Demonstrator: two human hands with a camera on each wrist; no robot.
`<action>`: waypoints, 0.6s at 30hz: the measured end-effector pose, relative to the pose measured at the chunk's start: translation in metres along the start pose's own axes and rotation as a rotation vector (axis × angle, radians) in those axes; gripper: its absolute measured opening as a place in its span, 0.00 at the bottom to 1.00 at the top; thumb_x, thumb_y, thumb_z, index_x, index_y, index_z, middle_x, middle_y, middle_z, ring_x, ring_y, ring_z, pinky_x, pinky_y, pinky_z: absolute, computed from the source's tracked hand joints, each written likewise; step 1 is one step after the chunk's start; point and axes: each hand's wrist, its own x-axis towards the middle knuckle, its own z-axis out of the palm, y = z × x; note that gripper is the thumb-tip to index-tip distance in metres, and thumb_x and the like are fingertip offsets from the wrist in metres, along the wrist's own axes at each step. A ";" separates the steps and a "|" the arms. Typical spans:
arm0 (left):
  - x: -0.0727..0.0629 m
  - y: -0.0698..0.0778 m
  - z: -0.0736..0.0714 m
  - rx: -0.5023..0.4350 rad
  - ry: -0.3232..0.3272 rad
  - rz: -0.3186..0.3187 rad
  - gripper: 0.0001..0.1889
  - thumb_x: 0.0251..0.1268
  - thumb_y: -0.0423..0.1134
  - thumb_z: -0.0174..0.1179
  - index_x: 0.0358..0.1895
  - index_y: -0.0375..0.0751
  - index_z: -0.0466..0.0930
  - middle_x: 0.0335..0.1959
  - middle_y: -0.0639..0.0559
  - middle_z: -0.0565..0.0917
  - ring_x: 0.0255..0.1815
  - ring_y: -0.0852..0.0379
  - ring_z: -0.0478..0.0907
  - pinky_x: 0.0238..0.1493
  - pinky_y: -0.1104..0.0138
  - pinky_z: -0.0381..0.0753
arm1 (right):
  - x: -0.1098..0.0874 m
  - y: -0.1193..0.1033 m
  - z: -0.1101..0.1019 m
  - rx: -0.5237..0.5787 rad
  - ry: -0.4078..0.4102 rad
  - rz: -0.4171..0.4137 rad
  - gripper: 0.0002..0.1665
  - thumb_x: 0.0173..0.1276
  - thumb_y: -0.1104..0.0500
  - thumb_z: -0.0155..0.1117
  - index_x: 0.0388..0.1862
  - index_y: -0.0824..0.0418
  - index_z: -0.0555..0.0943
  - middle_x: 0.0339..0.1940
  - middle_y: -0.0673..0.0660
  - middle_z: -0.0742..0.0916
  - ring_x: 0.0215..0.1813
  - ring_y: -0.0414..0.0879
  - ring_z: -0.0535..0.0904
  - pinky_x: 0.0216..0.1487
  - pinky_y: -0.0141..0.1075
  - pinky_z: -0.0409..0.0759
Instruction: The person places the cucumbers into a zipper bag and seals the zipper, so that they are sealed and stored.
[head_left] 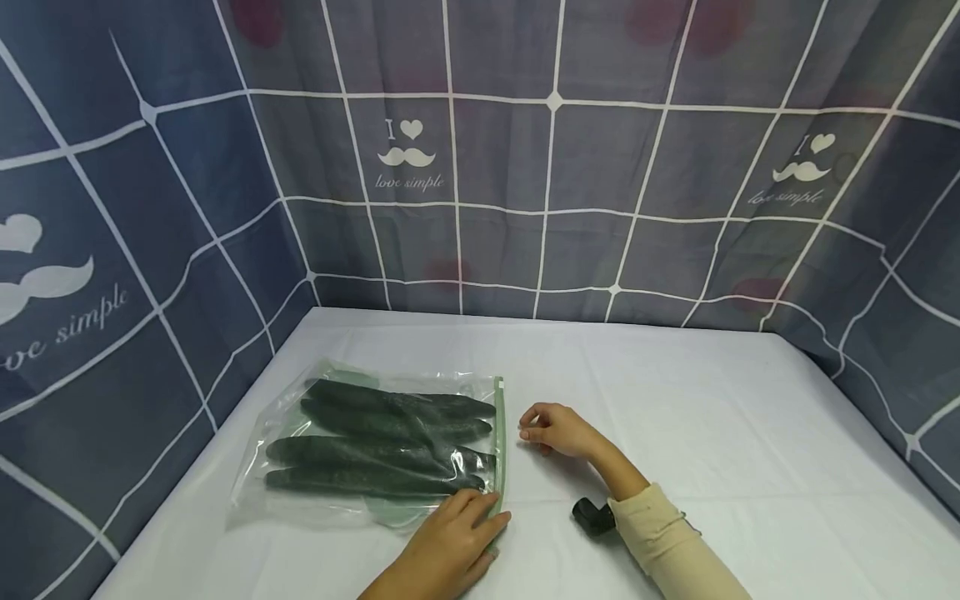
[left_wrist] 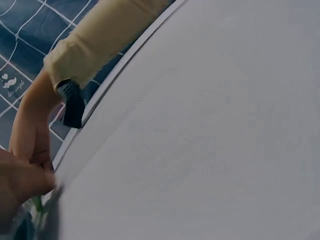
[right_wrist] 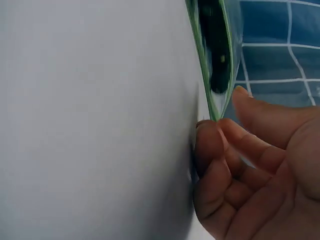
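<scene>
A clear zip bag (head_left: 345,508) with a green-edged mouth lies flat on the white table, several long dark green cucumbers (head_left: 375,454) inside. Its mouth faces right. My left hand (head_left: 453,537) grips the near corner of the mouth; in the left wrist view the thumb of my left hand (left_wrist: 25,182) covers most of that edge. Just right of the mouth is my right hand (head_left: 558,429), fingers loosely curled, holding nothing. The right wrist view shows the bag mouth (right_wrist: 232,55) parted, with a cucumber end (right_wrist: 220,75) inside and the right fingertips (right_wrist: 209,137) close by its corner.
A black device (head_left: 592,517) sits beside the right sleeve cuff. The white tablecloth (head_left: 675,417) spreads to the right and behind the bag. Grey-blue checked curtains (head_left: 495,242) enclose the table at the back and both sides.
</scene>
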 end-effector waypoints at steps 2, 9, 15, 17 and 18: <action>0.002 -0.002 -0.002 0.005 -0.053 0.013 0.22 0.53 0.53 0.62 0.49 0.46 0.80 0.49 0.50 0.80 0.46 0.57 0.73 0.46 0.64 0.77 | 0.010 -0.001 -0.007 -0.021 0.014 0.027 0.14 0.63 0.57 0.60 0.44 0.63 0.77 0.25 0.54 0.81 0.20 0.42 0.75 0.24 0.33 0.72; 0.018 -0.021 -0.021 -0.065 -0.170 0.035 0.25 0.59 0.59 0.54 0.52 0.45 0.78 0.45 0.54 0.81 0.45 0.58 0.76 0.48 0.65 0.77 | 0.039 -0.007 -0.019 -0.026 0.040 0.051 0.15 0.62 0.59 0.62 0.45 0.64 0.75 0.30 0.56 0.81 0.21 0.43 0.75 0.23 0.32 0.72; 0.036 -0.041 -0.033 -0.125 -0.200 -0.061 0.23 0.60 0.54 0.55 0.53 0.45 0.77 0.43 0.55 0.81 0.44 0.58 0.76 0.47 0.65 0.77 | 0.028 -0.007 -0.006 -0.036 -0.116 -0.004 0.12 0.53 0.62 0.68 0.33 0.65 0.75 0.23 0.52 0.78 0.21 0.40 0.71 0.23 0.30 0.72; 0.036 -0.039 -0.033 -0.084 -0.181 -0.046 0.22 0.58 0.55 0.57 0.52 0.45 0.79 0.38 0.56 0.81 0.39 0.61 0.76 0.43 0.68 0.77 | 0.021 -0.007 0.000 -0.047 -0.141 -0.031 0.13 0.52 0.60 0.70 0.32 0.63 0.75 0.22 0.50 0.78 0.21 0.39 0.71 0.23 0.29 0.72; 0.035 -0.037 -0.033 -0.072 -0.170 -0.027 0.23 0.57 0.55 0.58 0.51 0.46 0.79 0.35 0.57 0.80 0.36 0.62 0.75 0.40 0.70 0.76 | 0.019 -0.008 0.002 -0.051 -0.136 -0.046 0.13 0.52 0.60 0.70 0.32 0.63 0.76 0.22 0.50 0.78 0.22 0.38 0.71 0.23 0.29 0.72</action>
